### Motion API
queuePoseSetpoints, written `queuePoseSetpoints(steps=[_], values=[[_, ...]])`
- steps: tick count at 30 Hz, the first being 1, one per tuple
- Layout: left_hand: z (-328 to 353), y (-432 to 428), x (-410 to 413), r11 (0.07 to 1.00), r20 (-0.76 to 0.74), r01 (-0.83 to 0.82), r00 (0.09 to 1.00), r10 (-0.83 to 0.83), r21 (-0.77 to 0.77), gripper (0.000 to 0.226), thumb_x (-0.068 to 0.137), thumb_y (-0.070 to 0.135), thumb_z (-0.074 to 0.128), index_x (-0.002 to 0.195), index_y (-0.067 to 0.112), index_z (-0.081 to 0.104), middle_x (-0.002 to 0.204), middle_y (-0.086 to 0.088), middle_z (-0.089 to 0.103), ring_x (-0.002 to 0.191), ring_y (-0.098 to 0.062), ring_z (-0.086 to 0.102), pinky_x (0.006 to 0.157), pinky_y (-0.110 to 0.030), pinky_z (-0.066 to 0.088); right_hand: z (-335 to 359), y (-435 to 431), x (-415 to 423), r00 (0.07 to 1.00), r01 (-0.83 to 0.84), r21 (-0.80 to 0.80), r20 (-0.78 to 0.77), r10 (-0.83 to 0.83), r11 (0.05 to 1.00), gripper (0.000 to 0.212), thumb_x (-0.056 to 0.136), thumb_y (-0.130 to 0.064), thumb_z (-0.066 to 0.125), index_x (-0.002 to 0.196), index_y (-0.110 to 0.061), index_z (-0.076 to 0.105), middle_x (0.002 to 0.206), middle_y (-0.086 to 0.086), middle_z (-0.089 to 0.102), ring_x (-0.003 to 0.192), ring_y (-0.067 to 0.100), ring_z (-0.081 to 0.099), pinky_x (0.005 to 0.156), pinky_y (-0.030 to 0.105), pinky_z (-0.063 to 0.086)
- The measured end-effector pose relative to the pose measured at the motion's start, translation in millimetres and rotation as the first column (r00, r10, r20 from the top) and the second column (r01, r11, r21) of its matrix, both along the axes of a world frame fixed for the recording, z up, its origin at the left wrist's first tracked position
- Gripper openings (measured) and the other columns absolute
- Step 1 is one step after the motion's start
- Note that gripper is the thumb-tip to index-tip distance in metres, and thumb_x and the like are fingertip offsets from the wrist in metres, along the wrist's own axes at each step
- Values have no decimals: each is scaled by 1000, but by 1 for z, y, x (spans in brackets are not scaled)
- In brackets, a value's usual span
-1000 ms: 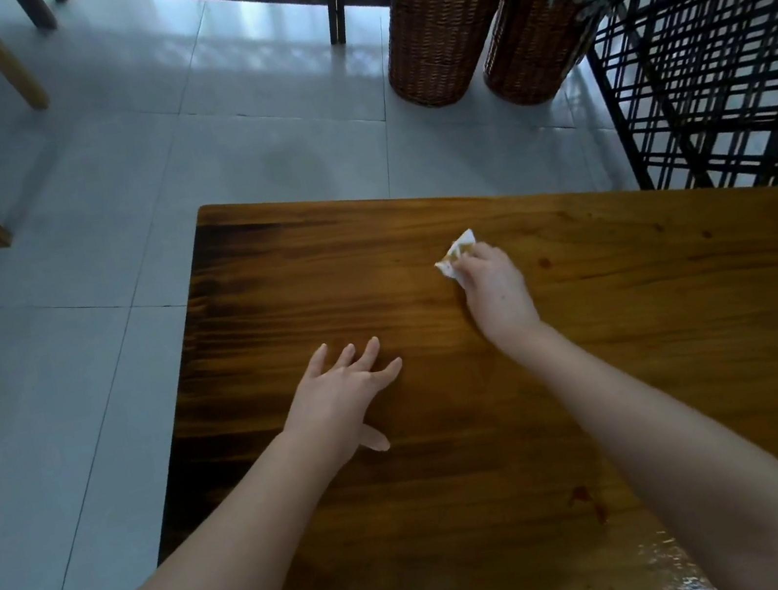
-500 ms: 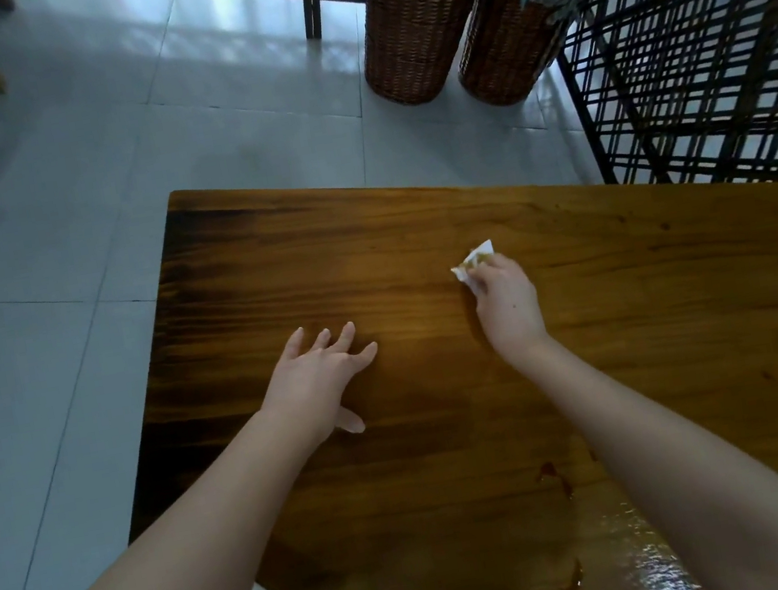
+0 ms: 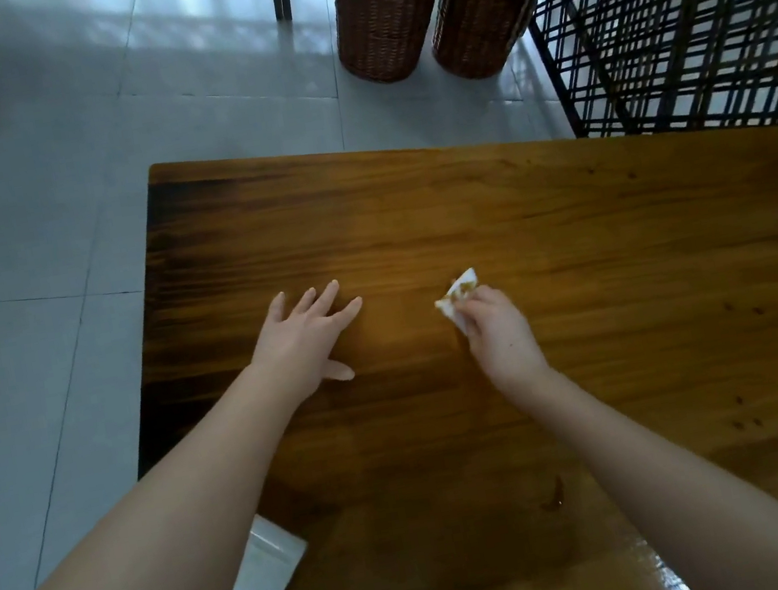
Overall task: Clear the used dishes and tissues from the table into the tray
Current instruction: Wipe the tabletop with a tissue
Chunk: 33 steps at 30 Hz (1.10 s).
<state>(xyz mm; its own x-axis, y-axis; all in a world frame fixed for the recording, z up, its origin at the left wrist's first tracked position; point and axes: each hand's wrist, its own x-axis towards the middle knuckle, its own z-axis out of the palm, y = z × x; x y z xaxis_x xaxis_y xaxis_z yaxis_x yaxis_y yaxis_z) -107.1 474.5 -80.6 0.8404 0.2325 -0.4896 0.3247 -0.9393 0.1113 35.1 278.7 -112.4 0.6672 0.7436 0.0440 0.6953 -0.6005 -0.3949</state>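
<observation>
Item 1. Table (image 3: pixel 598 234): dark-stained wood with a glossy top, its far-left corner lying toward 11 o'clock of the view.

Item 2. Left hand (image 3: pixel 305 342): palm down on the tabletop near the middle of the view, fingers straight and spread toward 1 o'clock, thumb out toward 4 o'clock. It holds nothing.

Item 3. Right hand (image 3: pixel 499 335): at 3 o'clock of the left hand and apart from it, fingers curled and pinching a tissue.

Item 4. Tissue (image 3: pixel 460 294): white, crumpled, stained brown. It sticks out of the right hand's fingers toward 11 o'clock, down at the table surface.

Item 5. Brown smear (image 3: pixel 557 493): on the tabletop at 6 o'clock of the right hand, just beside the right forearm.

Item 6. White flat object (image 3: pixel 266 588): at 7 o'clock, by the table's left edge, partly hidden by the left forearm. Its kind cannot be told.

Item 7. Two wicker baskets (image 3: pixel 384 17): on the tiled floor (image 3: pixel 36 261) at 12 o'clock, side by side, with greenish leaves or cloth on top.

Item 8. Dark lattice screen (image 3: pixel 690 17): at 2 o'clock, beyond the table's far edge.
</observation>
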Motion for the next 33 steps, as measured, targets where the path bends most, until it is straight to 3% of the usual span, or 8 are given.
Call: queuePoseSetpoints(steps=[5,10,13,20,25,27,30,33], values=[[1,-19,-17,1000,83,17,996,-19,20,83,90,45,54,151,34,-2,160,-3,-10,147,-25,-3,115,-53,4,5,-40,-30,982,-190,-77,-30,188,979,25,89,-2,58,112,-5,66,107,5,64,96,17,57,83,28,48],[0,-59,-41,998,60,54,997,-52,-42,78,91,49,51,151,36,2,160,-2,-9,147,-25,-2,115,-55,4,15,-85,-9,988,153,-109,-11,-155,982,21,91,-7,57,108,-6,69,104,4,65,100,18,57,86,30,47],[-1,-82,-49,996,19,74,997,-73,-46,80,90,54,50,151,36,3,160,-3,-7,147,-28,0,114,-57,2,17,-99,-24,977,213,-138,1,-215,967,18,92,-12,57,103,-8,70,100,3,65,95,15,57,84,28,47],[0,-93,-51,998,-73,44,996,-48,-52,89,86,52,59,151,36,1,160,-3,-8,147,-29,-2,113,-59,1,19,-133,-104,998,-16,-67,-54,13,998,18,86,0,63,102,-4,69,89,5,66,77,17,58,66,29,52],[3,-96,-47,999,-82,27,996,-30,-35,90,85,48,63,151,36,4,161,-3,-5,147,-29,0,113,-60,1,19,-140,-83,984,-176,-138,-39,172,975,28,78,7,68,103,-4,69,92,7,65,81,20,60,68,29,52],[5,-98,-47,999,-84,13,996,-16,-38,91,84,47,64,151,35,4,161,-3,-5,147,-29,0,113,-60,1,16,-139,-56,997,-73,-118,-12,72,990,24,79,7,65,100,-1,70,96,12,64,87,26,59,76,36,52],[5,-99,-48,999,-78,-4,997,1,-45,91,84,44,65,151,35,5,161,-3,-5,147,-29,0,113,-60,1,13,-134,-22,984,179,-109,13,-179,978,23,86,4,59,108,1,67,110,12,59,103,25,56,89,29,44],[7,-101,-47,999,-80,-17,997,13,-46,91,84,42,66,151,35,6,161,-3,-4,147,-29,0,113,-60,1,9,-127,-26,975,221,-69,-18,-222,973,23,90,2,54,109,2,67,111,12,62,106,25,55,89,25,40]])
